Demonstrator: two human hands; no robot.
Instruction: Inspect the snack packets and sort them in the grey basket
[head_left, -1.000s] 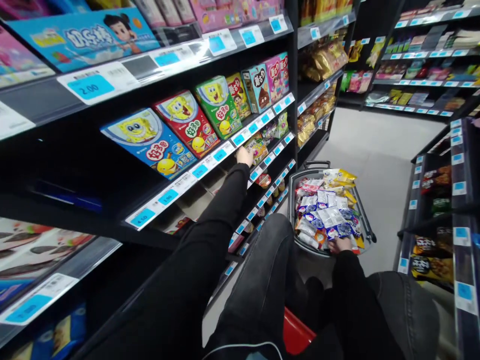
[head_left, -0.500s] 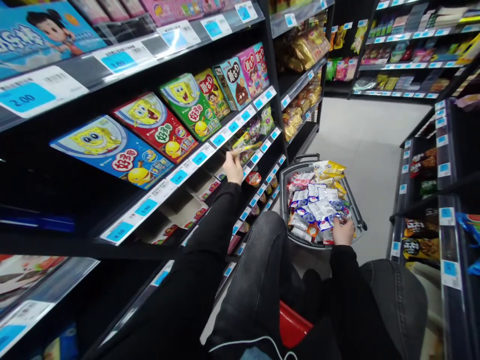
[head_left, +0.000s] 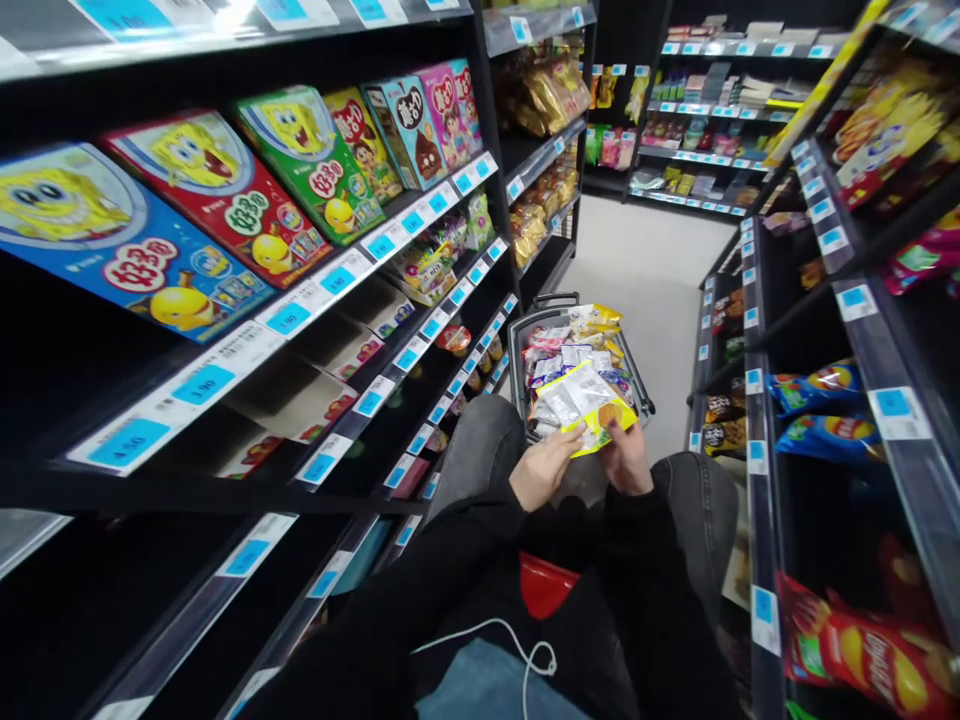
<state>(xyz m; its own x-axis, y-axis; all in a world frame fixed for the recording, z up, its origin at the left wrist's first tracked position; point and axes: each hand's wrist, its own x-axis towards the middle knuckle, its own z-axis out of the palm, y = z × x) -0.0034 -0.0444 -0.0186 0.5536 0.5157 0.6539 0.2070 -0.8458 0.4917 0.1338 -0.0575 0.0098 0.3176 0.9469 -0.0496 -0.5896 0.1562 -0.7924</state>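
Shelves [head_left: 240,350] line both sides of an aisle, with slanted cartoon boxes [head_left: 217,190] on the left and bagged snacks [head_left: 877,655] on the right. The left hand [head_left: 544,472] pinches the near left part of a yellow-edged packet [head_left: 576,392]; the right hand [head_left: 628,460] grips its near right corner. The packet extends away from them, over the near part of a basket [head_left: 513,368] filled with wrapped snacks [head_left: 596,318].
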